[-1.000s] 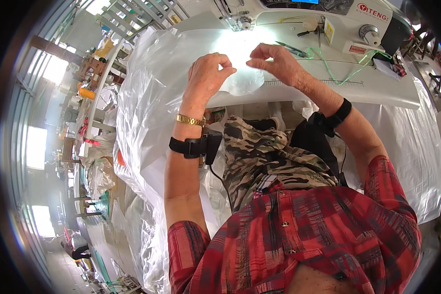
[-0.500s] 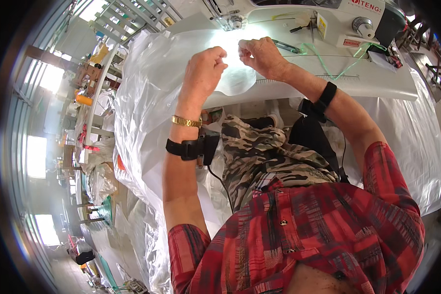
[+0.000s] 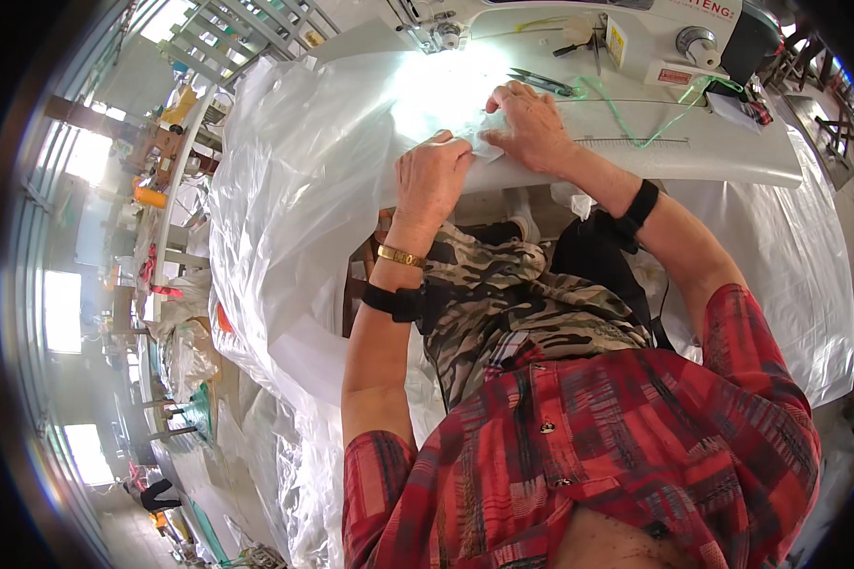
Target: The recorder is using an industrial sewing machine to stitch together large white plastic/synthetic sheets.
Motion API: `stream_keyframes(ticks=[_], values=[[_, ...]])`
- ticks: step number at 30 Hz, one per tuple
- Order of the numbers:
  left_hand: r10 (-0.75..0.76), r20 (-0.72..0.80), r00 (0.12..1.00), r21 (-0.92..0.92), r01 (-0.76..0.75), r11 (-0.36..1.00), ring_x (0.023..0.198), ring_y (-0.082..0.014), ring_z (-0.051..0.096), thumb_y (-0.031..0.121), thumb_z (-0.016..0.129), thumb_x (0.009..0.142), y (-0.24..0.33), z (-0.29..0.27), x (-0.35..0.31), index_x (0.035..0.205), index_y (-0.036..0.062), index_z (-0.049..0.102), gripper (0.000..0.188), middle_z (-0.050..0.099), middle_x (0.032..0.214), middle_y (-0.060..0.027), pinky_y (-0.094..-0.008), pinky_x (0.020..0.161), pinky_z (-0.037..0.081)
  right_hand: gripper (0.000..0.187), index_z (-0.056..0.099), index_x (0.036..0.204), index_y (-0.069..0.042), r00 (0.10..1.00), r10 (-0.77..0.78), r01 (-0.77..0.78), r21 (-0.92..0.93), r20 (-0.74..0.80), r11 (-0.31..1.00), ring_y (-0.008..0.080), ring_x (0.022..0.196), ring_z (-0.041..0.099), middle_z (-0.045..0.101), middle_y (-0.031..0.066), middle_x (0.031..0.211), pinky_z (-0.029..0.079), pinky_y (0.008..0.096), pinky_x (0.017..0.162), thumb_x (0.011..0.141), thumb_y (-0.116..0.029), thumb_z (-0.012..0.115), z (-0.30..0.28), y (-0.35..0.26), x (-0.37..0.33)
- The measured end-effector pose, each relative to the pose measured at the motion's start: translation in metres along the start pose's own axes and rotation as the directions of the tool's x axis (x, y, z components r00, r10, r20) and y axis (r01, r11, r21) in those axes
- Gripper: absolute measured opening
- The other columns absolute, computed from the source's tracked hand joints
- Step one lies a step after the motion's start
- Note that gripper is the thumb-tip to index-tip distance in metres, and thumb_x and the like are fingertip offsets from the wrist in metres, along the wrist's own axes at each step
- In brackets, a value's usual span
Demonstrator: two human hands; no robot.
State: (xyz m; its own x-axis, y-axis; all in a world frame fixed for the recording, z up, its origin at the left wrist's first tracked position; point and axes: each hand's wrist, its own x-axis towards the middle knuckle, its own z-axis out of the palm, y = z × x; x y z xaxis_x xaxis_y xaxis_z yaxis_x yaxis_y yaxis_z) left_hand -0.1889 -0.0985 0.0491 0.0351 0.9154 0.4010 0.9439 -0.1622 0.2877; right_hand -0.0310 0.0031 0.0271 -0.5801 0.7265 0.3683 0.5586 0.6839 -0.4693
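A large translucent white plastic sheet (image 3: 323, 133) spreads over the left of the sewing table and hangs down past its front edge. My left hand (image 3: 434, 178) is closed on the sheet's edge near the table's front, fingertips pointing to the right. Just right of it, my right hand (image 3: 533, 128) has curled fingers and its thumb on a bunched part of the film. The fingertips are partly hidden by the film and glare. Beyond both hands, a bright lamp washes out the film below the sewing machine's needle area (image 3: 446, 38).
The sewing machine (image 3: 636, 43) stands along the back. Black tweezers (image 3: 546, 83) and green cord (image 3: 636, 133) lie right of my right hand, near a printed ruler scale (image 3: 636, 142). More plastic film (image 3: 788, 284) hangs at the right. A metal rack (image 3: 247, 38) stands at the back left.
Both hands have come nearer to me and to the table's front edge. My left hand has also shifted right, and the film between the hands is now bunched.
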Motion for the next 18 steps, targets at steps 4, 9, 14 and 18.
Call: stream_keyframes(ticks=[4, 9, 14, 18], values=[[-0.023, -0.019, 1.0, -0.024, 0.023, 0.999, 0.074, -0.0323, 0.063, 0.015, 0.064, 0.083, 0.006, 0.003, -0.007, 0.086, 0.0062, 0.068, 0.01, 0.062, 0.084, -0.0094, -0.0408, 0.067, 0.048, 0.029, 0.057, 0.1, -0.006, 0.997, 0.059, -0.056, -0.063, 0.047, 0.996, 0.0277, 0.119, 0.045, 0.053, 0.0107, 0.127, 0.03, 0.045, 0.099, 0.081, -0.026, 0.068, -0.002, -0.008, -0.019], [0.008, -0.098, 0.995, -0.039, -0.012, 0.999, 0.07, -0.0334, 0.062, 0.016, 0.065, 0.083, 0.004, 0.013, -0.012, 0.086, 0.0049, 0.068, 0.012, 0.062, 0.083, -0.0105, -0.04, 0.063, 0.048, 0.025, 0.065, 0.092, -0.006, 1.0, -0.017, 0.017, -0.061, -0.005, 0.998, 0.0285, 0.127, 0.041, 0.051, 0.0122, 0.135, 0.022, 0.0489, 0.107, 0.083, -0.029, 0.063, 0.002, -0.006, -0.029], [0.088, -0.14, 0.986, 0.001, -0.089, 0.996, 0.068, -0.0337, 0.061, 0.015, 0.066, 0.083, 0.011, 0.017, -0.01, 0.086, 0.0069, 0.068, 0.009, 0.062, 0.082, -0.0091, -0.0396, 0.062, 0.049, 0.026, 0.071, 0.093, -0.008, 0.998, 0.006, -0.004, -0.024, 0.062, 1.0, 0.0283, 0.133, 0.037, 0.052, 0.0089, 0.138, 0.017, 0.0516, 0.11, 0.085, -0.029, 0.058, 0.0, -0.002, -0.025], [0.044, -0.117, 0.992, 0.057, -0.037, 0.998, 0.068, -0.0311, 0.062, 0.014, 0.068, 0.082, 0.015, 0.023, -0.012, 0.083, 0.0076, 0.068, 0.007, 0.063, 0.083, -0.0068, -0.0389, 0.062, 0.05, 0.026, 0.071, 0.095, -0.008, 0.993, -0.003, 0.0, 0.03, 0.122, 1.0, 0.0276, 0.134, 0.035, 0.051, 0.0062, 0.139, 0.014, 0.0541, 0.111, 0.086, -0.029, 0.057, -0.002, 0.0, -0.024]])
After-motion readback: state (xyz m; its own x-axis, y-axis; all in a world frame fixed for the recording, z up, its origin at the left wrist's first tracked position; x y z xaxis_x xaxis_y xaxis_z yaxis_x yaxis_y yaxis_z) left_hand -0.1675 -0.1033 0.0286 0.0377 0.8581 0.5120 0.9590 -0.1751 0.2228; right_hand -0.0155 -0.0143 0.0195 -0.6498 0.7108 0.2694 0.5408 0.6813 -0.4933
